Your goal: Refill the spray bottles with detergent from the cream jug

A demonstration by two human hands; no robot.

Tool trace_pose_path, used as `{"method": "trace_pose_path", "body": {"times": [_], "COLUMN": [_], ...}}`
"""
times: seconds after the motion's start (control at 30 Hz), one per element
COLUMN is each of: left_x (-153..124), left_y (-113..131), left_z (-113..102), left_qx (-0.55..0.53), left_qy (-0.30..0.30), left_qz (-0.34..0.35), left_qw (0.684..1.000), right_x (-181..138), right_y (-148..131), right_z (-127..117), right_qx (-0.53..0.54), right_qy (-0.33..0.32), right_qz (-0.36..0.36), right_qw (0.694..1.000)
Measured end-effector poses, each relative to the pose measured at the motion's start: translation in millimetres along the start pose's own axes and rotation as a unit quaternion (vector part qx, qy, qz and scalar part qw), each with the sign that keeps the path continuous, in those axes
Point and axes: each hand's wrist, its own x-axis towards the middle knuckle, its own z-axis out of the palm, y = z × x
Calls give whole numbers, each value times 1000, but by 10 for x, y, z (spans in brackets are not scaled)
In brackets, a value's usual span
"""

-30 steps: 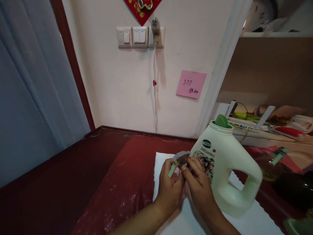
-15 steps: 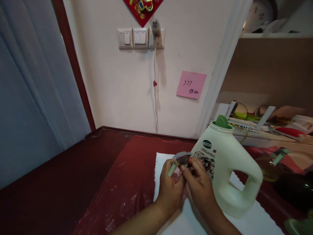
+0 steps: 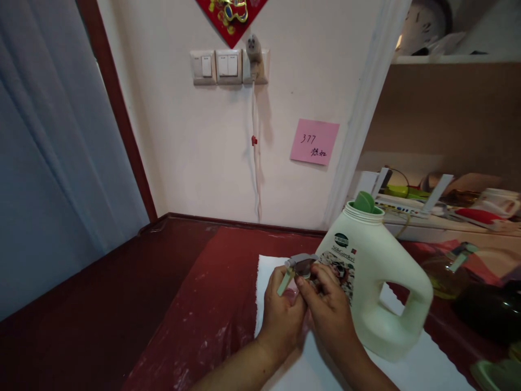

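A small spray bottle with a grey spray head (image 3: pixel 303 263) and a pale green trigger (image 3: pixel 286 282) is between my two hands. Its see-through pinkish body is mostly hidden by my fingers. My left hand (image 3: pixel 281 315) is wrapped round the bottle below the head. The fingers and thumb of my right hand (image 3: pixel 331 304) are closed round the collar under the spray head. Just right of my hands stands a large pale green jug (image 3: pixel 391 260) with a handle and a printed label. A green scoop or lid-like piece (image 3: pixel 364 201) sits in its open mouth.
White paper (image 3: pixel 307 364) lies under my hands and the jug, on a dark red table (image 3: pixel 187 304). At right are another spray bottle (image 3: pixel 448 271) and a dark glossy object (image 3: pixel 490 312). A cluttered shelf (image 3: pixel 407 217) stands behind; a cord (image 3: pixel 255 174) hangs down the wall.
The view has shifted slightly, so most things appear a little farther left. My hands keep their hold on the spray bottle, with little visible finger movement.
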Motion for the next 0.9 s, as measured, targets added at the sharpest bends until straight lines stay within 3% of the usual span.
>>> {"method": "trace_pose_path", "body": {"times": [0.27,0.9], "left_x": [-2,8], "left_y": [7,-29], "left_z": [37,30], "left_qx": [-38,-12], "left_qy": [-7,-14], "left_qz": [-18,6], "left_qw": [999,1000], "right_x": [35,-2], "right_y": [20,-9], "right_z": [-26,-16], "right_qx": [-3,2], "right_qy": [1,2], "right_qz": [2,3], "right_qw": [1000,1000]}}
